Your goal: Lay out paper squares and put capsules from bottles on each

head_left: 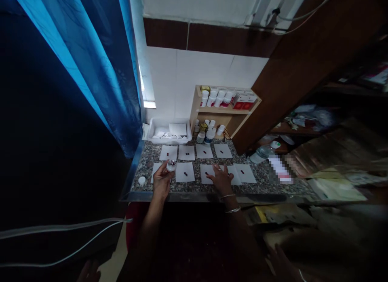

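My left hand [161, 180] is raised above the granite counter [148, 158] and is shut on a small clear glass bottle [171, 165] with a shiny top. My right hand [220, 179] rests with its fingertips on a white paper square [207, 173] in the front row. Several such squares [186, 152] lie in two rows, most bearing small dark red capsules [185, 173]. My right hand hides part of the squares under it. A small white round lid [142, 180] lies on the counter near my left hand.
A white plastic tray [167, 135] holding folded paper stands at the counter's back. Behind it, a wooden shelf [227, 111] holds medicine bottles. A blue curtain [115, 80] hangs to the left, a water bottle [263, 154] lies right, and the counter's metal front edge [194, 197] runs below my hands.
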`<state>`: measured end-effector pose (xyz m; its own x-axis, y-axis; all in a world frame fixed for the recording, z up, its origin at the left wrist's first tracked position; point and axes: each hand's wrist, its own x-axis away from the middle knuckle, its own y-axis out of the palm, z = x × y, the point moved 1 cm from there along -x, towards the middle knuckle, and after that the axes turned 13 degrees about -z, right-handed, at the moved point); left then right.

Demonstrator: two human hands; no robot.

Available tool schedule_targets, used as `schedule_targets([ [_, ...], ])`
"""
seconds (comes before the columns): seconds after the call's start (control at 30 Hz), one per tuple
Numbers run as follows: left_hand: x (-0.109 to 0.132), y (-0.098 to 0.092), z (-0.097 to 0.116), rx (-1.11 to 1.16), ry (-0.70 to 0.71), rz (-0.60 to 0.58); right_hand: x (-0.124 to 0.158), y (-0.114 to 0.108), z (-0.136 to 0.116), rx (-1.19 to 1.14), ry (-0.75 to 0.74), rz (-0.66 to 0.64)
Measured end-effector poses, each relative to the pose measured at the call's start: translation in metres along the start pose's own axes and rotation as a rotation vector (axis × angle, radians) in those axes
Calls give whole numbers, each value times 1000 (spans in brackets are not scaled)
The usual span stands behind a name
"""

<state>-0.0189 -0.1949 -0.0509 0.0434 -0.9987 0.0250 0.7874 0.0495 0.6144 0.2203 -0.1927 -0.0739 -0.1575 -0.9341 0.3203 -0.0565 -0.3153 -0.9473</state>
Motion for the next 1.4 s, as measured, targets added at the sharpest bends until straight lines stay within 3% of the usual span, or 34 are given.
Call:
schedule_targets([
  [0.17, 2, 0, -4, 21, -5, 25, -7, 8, 8, 32, -34, -35],
  [0.43, 9, -4, 10, -22, 0, 4, -13, 20, 0, 71, -84, -130],
  [0.83, 12, -1, 12, 45, 3, 77, -13, 18, -8, 25, -99, -105],
  [1.07, 9, 2, 6, -17, 5, 30, -7, 5, 29, -33, 47, -24],
  [1.23, 7, 1, 1, -63, -4, 1, -7, 4, 63, -90, 85, -74],
  [1.4, 7, 4, 0, -46, -11, 23, -9, 4, 70, -76, 81, -145],
])
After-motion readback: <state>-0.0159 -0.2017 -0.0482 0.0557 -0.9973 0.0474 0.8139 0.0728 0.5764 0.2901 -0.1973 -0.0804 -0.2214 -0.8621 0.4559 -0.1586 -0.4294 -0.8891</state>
